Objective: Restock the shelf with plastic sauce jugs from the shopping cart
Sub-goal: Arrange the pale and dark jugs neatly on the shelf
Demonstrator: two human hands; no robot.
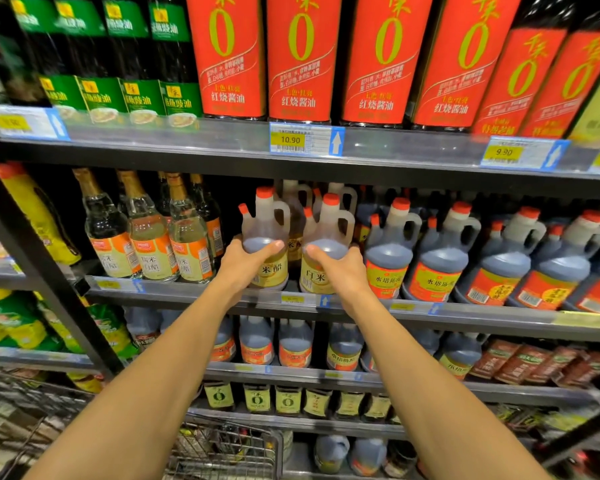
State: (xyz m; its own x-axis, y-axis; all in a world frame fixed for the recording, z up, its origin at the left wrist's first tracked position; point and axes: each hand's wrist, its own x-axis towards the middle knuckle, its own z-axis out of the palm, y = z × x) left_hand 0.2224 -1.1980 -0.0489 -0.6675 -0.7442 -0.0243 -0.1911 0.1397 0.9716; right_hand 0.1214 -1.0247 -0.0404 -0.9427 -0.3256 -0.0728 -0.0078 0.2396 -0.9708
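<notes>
From the head camera, both arms reach up to the middle shelf. The left hand wraps around the front of a yellow-label jug, with the thumb lying across it just above the label. The right hand wraps around a second yellow-label jug the same way. Both jugs stand upright on the shelf, side by side with a small gap between them, near the front edge. Each has a red cap, a small red spout and a loop handle, all well above the hands. More jugs like them stand farther back.

Just to the right is a row of dark jugs with red labels. To the left stand clear glass bottles. On the shelf above are tall red-label bottles and a yellow price tag. The wire shopping cart is near, at the bottom.
</notes>
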